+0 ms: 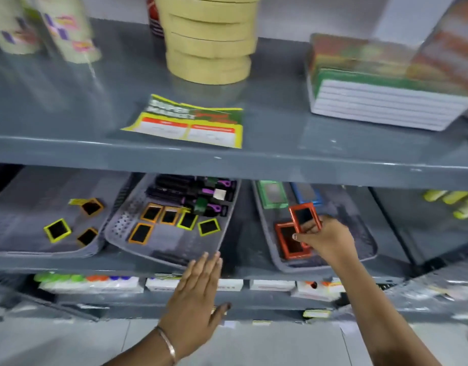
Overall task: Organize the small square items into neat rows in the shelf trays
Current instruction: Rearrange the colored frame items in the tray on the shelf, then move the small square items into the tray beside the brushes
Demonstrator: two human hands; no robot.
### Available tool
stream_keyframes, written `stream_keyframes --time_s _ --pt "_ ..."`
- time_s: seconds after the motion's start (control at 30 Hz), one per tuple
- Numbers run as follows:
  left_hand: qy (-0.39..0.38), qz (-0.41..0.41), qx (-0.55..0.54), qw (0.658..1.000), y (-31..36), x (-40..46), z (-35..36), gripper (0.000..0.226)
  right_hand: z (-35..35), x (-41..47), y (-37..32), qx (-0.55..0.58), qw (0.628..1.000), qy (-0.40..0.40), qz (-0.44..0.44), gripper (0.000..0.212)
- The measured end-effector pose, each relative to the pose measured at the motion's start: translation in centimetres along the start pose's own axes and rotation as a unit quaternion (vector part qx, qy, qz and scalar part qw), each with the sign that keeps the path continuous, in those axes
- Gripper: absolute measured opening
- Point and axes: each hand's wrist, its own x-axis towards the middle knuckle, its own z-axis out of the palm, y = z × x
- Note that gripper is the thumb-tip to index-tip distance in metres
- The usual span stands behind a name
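Three grey trays stand on the middle shelf. The left tray [29, 249] holds three small black squares with yellow or orange rims. The tilted middle tray [122, 228] holds several such squares [186, 220] and black-and-purple items at its back. My right hand [325, 239] pinches a red-framed square [304, 216] above the right tray [370, 241], where another red-framed square [291, 240], a green one [272, 192] and a blue one [306, 192] lie. My left hand [196, 294] is flat and spread, its fingertips at the middle tray's front edge, holding nothing.
The upper shelf [254, 159] carries stacked tape rolls [209, 38], a green-yellow leaflet [190, 122] and a stack of notebooks [386, 96]. Yellow items [454, 202] lie at the far right. Boxes and coloured caps line the lower shelf [95, 283].
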Motion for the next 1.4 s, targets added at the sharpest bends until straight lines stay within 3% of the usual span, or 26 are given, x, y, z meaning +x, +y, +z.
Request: stream_keyframes --time_s 0.1,0.2,0.5,1.03,1.17,1.3,1.4 --pt "0.005 0.002 0.019 1.0 0.1 -0.1 0.7 0.08 -0.1 0.3 1.8 -0.019 0.999 -0.023 0.02 0.028" --pt "-0.001 -0.021 0.024 0.999 0.6 -0.1 1.0 0.079 0.9 0.6 1.8 -0.05 0.997 -0.06 0.025 0.044" --pt "-0.002 -0.029 0.025 0.999 0.7 0.0 1.1 0.081 3.6 1.5 -0.3 -0.168 0.984 -0.066 0.002 0.037" --pt "-0.003 -0.015 0.02 1.0 0.7 0.1 0.3 0.079 3.8 1.6 -0.9 -0.219 0.971 -0.09 0.019 0.048" --pt "0.024 -0.028 -0.017 0.999 -0.5 -0.6 -0.5 0.079 3.1 1.3 -1.3 -0.221 0.969 -0.105 0.017 0.06" --pt "0.041 -0.113 -0.027 0.992 -5.1 -3.5 -1.5 0.079 2.7 0.2 -5.4 -0.198 0.977 -0.011 -0.076 0.059" --pt "0.039 -0.162 -0.024 0.986 -9.1 -6.0 -2.2 0.08 4.6 -0.7 -10.9 -0.152 0.971 -0.015 -0.183 0.049"
